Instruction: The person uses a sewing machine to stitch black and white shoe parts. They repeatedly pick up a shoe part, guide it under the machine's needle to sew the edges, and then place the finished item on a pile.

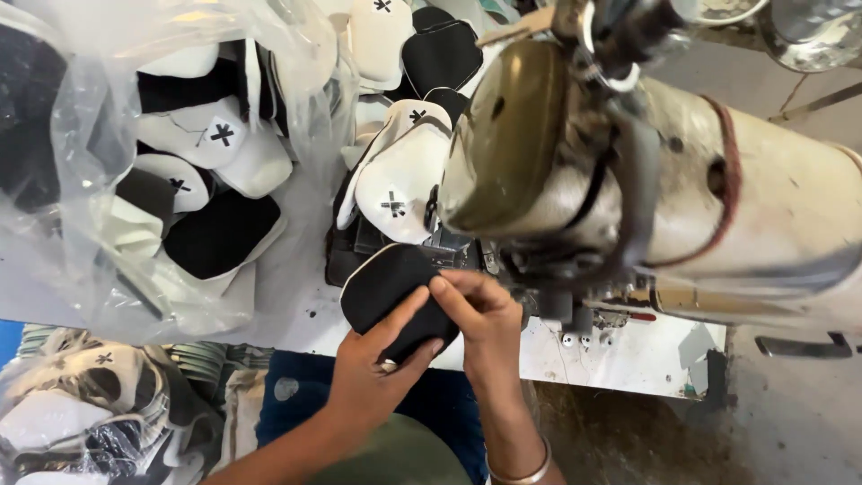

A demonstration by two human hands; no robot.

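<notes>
Left hand (pixel 377 368) and right hand (pixel 480 310) both pinch closed on black fabric piece (pixel 391 292) beside sewing machine (pixel 628 171).

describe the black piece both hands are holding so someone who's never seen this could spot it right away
Start at the big cream sewing machine. Just below its head, the left hand and right hand pinch a black fabric piece with a thin white edge. Unlike the neighbouring white pieces, it shows no black cross.
</notes>
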